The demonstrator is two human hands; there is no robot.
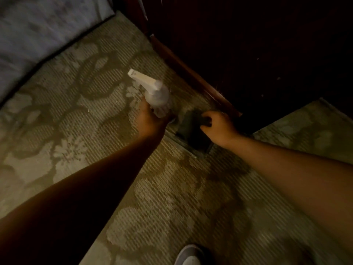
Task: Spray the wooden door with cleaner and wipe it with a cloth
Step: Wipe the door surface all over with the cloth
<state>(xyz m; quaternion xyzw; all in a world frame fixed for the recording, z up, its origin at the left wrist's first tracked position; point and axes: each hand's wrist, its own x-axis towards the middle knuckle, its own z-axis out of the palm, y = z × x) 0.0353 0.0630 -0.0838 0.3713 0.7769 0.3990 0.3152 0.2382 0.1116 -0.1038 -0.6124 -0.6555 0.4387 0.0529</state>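
- Your left grip (150,119) is clamped round the lower body of the bottle (158,98), fingers wrapped under it, so the bottle is held clear above the carpet (76,111).
- The bottle is white and tilted. Its spray head leans up and to the left, and the nozzle faces away from the door (248,44).
- Your right grip (219,127) is low at the floor, knuckles up, with its fingers curled into the upper edge of the cloth (188,129) and pinching a bunched part of it.
- The cloth is dark and lies mostly flat on the carpet as a rough square, just beside the foot of the door. It sits between your two hands, closer to the right one.
- It is too dim to tell whether the pale line along the cloth's lower side is its hem or something under it.
- The door fills the upper right, very dark, with a reddish-brown strip along its bottom edge running diagonally down to the right. A few small pale specks show on its surface.
- Both forearms are bare and reach in from the bottom corners. The left one is in deep shadow.
- The carpet is olive with a pale floral pattern and fine ribbing.
- The toe of a light shoe (189,255) shows at the bottom edge, on the carpet.
- A blurred grey fabric (38,31) fills the upper left corner, bordering the carpet.
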